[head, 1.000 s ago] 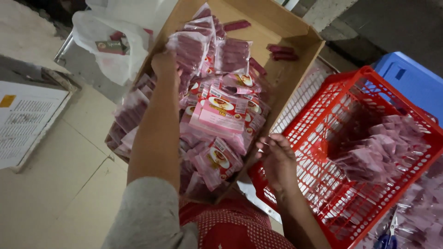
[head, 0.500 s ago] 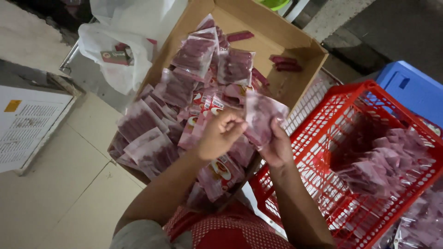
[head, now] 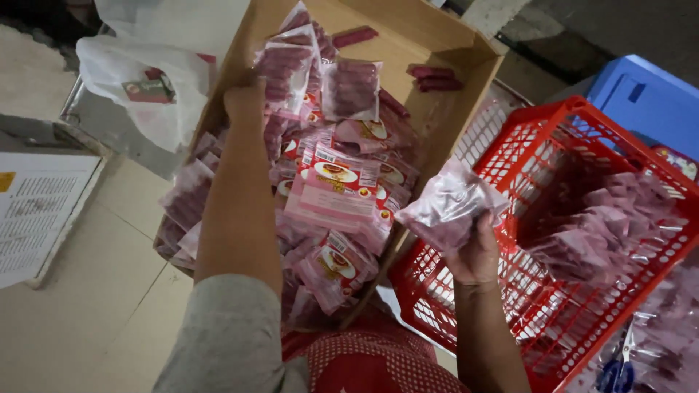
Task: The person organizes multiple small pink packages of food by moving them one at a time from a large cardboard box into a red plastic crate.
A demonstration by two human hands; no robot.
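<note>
A pale tiled floor (head: 80, 291) runs under everything here, with a white plastic bag (head: 145, 80) slumped at the far left and a blue bin (head: 648, 102) at the far right.

From the head camera, a long cardboard box (head: 437, 44) lies tilted away from the person, heaped with pink packets (head: 342, 189). Just right of it stands a red basket (head: 582, 131) holding more packets of the same kind.

The right hand (head: 477, 255) is raised between box and basket, fingers closed around one clear packet (head: 448, 207), which sticks up and left out of the fist. That packet hangs over the near left rim of the basket, so the basket's inside lies to the right and a little far of the grip, close by.

The left hand (head: 244, 102) is stretched far out along the box's left wall, arm nearly straight, knuckles up. It rests against the far packets, but whether it pinches one I cannot tell. The right hand is plainly the nearer one to the basket.
</note>
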